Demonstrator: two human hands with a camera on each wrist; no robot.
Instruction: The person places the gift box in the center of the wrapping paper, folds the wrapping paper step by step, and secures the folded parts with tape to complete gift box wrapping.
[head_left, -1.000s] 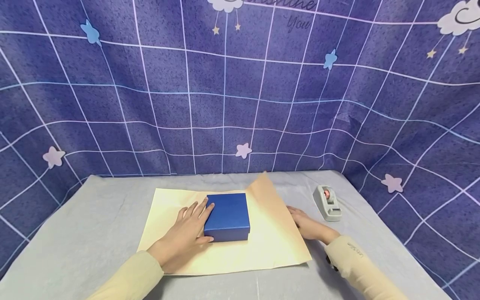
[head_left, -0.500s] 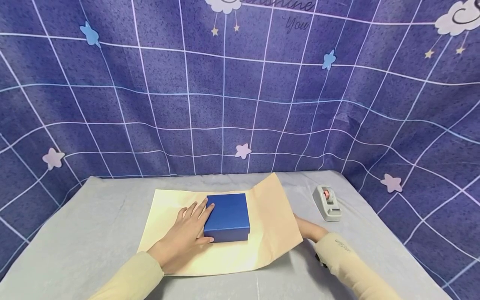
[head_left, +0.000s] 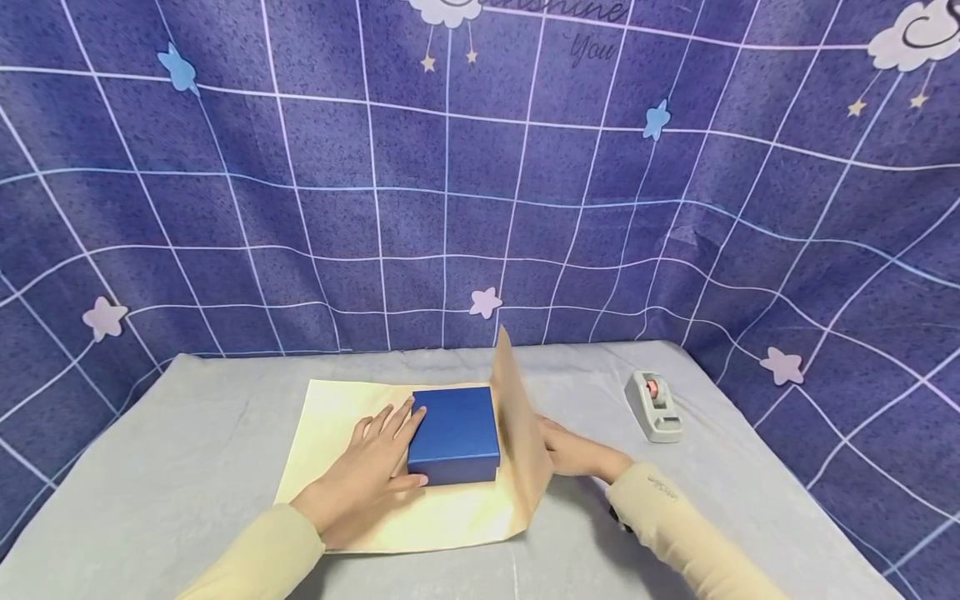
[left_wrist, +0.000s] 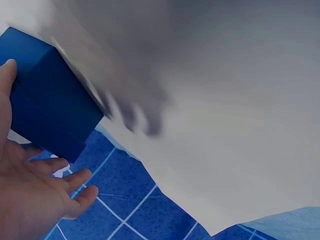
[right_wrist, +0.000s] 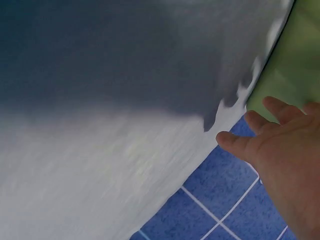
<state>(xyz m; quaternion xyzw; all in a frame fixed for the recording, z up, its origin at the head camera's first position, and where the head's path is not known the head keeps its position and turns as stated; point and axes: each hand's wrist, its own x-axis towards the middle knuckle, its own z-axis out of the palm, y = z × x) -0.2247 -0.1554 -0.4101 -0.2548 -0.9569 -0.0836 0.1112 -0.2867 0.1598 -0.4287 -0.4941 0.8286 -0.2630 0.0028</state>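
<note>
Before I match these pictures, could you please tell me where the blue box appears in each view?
Head: the blue box is in the lower half, near the middle, with the left hand at its left side.
Left wrist: at the left edge, mainly in the upper half.
Right wrist: not in it.
Shared landmark: the blue cloth with pale lines, filling the background in the head view and showing along the bottom in both wrist views.

blue box (head_left: pixel 453 425) | flat on tan paper (head_left: pixel 442 523) | paper's right side bent up

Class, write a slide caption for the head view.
Left hand rests against a blue box; right hand props up the paper on one side.
</note>
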